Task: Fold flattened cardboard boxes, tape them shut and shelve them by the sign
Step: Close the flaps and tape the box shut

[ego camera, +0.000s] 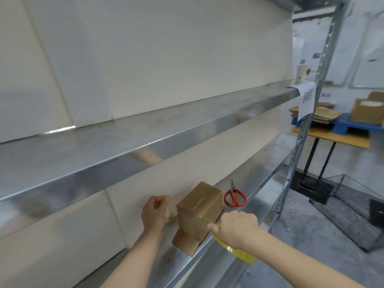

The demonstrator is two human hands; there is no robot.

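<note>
Sign (307, 100) with blurred, unreadable characters

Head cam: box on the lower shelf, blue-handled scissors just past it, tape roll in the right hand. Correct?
Not quite: the scissors have red-orange handles, not blue, as the head view shows. The rest stands: the box sits on the lower shelf, scissors just past it, and the right hand holds the tape roll.

Two bare forearms reach forward from the lower edge of the frame. The left hand (154, 212) is curled into a loose fist, knuckles up, fingers tucked under. The right hand (236, 227), back toward the camera, is closed with its thumb extended leftward, gripping a yellowish roll of clear tape (239, 249) beneath the wrist.
</note>
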